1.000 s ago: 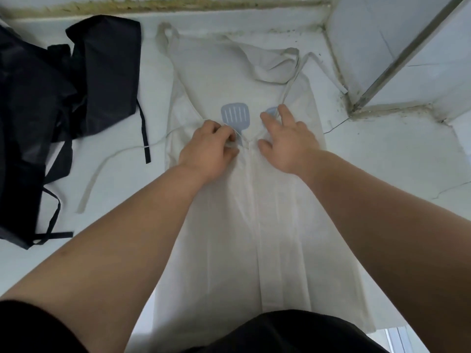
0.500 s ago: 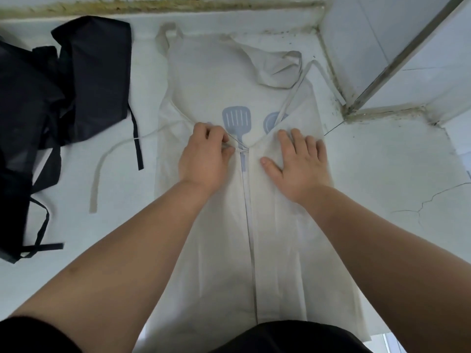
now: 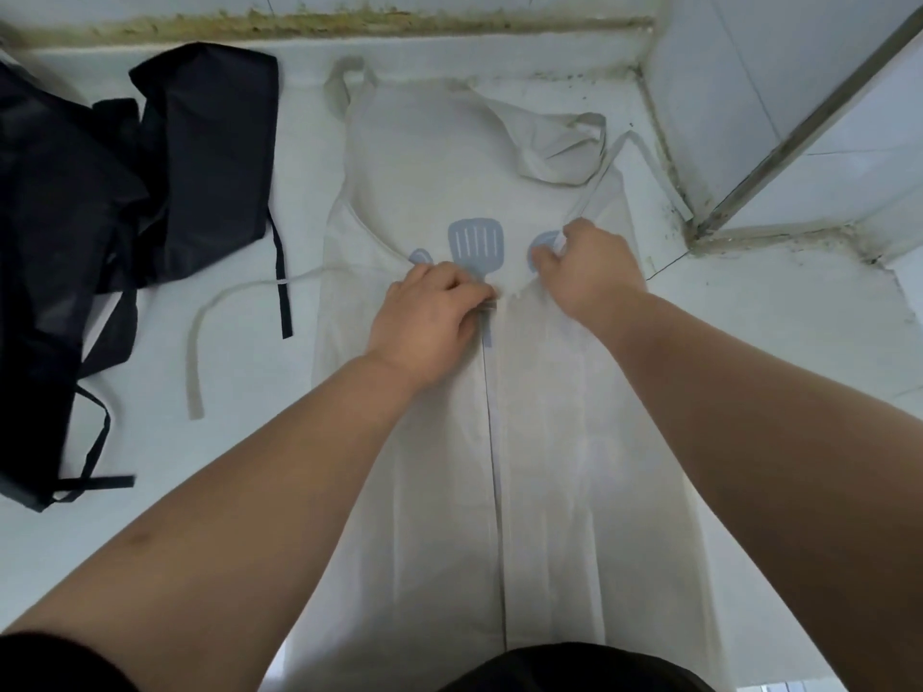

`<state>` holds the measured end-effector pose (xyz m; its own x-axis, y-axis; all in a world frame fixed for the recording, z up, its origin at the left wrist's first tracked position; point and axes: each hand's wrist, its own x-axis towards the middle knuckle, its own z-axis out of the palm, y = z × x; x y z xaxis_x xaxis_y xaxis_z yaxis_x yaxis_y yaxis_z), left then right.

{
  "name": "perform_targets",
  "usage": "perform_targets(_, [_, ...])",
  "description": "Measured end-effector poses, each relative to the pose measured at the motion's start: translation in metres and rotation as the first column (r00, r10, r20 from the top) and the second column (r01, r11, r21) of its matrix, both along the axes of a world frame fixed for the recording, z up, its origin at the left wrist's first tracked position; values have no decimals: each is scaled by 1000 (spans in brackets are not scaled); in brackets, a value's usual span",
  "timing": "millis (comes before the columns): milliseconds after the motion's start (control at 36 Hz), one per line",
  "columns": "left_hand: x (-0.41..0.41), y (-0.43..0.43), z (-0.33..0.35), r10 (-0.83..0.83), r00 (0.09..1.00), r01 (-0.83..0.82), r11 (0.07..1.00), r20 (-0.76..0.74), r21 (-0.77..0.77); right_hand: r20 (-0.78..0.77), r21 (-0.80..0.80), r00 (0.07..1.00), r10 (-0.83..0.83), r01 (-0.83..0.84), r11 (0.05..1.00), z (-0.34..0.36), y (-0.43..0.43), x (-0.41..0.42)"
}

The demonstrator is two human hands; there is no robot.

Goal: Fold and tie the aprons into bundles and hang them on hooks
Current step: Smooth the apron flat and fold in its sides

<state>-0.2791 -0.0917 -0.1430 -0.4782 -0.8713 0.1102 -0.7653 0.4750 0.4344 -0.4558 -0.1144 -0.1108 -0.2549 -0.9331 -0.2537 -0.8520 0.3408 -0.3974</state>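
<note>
white apron [image 3: 424,157] flat on surface [image 3: 749,342], sides folded to centre | left hand [image 3: 429,317] pinching apron's fold edge | right hand [image 3: 589,272] curled round strap [image 3: 593,196] | black apron [image 3: 200,162] heaped left

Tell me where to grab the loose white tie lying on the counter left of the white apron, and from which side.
Pinch the white tie at its free end, coming down from above on the left side. It lies flat on the counter, and that end is apart from everything, while nearer the white apron a black strap crosses it.
</note>
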Motion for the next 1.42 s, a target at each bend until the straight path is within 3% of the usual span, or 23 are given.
perform_targets(83, [6, 3, -10, 15, 989, -22, 999, -149, -43, -12, 71, 999, -41, 42, 997, 0, -4, 2])
perform_targets(222, [9, 2, -18, 3, 989, -27, 986, -148, -163, -9, 42, 991, -135, 135, 990, -2, -4, 9])
perform_targets(472, [9, 8, -24, 13, 989, -38, 984, -145, -172, 14, 58, 971, -238, 237, 970, 0, -21, 10])
perform_targets(667, [8, 10, -24, 64, 985, -89, 983, -158, -158, -135, 211, 990, 28, 1, 977, 13, -35, 13])
perform_targets(750, [8, 10, -24, 88, 983, -114, 981, -163, -158, -166, 260, 986, 34, 11, 966, 14, -34, 10])
perform_targets(917, [7, 9, -24, 81, 985, -109, 977, -152, -183, 122, 106, 972, -203, 190, 976, -5, -19, 12])
perform_targets(972, [7, 9, -24, 80, 986, -106, 978, -148, -180, 303, -1, 916, -262, 275, 961, -8, -15, 18])
perform_targets(1028, [8, 9, -24, 77, 986, -102, 979, -146, -178, 605, -12, 733, -312, 400, 916, -5, -14, 24])
perform_targets(1083, [7, 10, -25, 75, 987, -100, 979, -144, -177, 777, 64, 534, -334, 461, 885, 6, -12, 25])
perform_targets(1278, [6, 9, -19, 43, 996, -58, 976, -74, -211, 949, 232, 22, -313, 623, 747, 41, 0, 3])
perform_targets(1333, [9, 8, -16, 33, 999, -28, 973, 17, -230, 963, 162, 34, -267, 718, 677, 44, 4, -4])
perform_targets(1417, [18, 7, -12, 120, 985, -91, 973, 124, -211, 936, 41, 176, -305, 805, 592, 46, 17, -10])
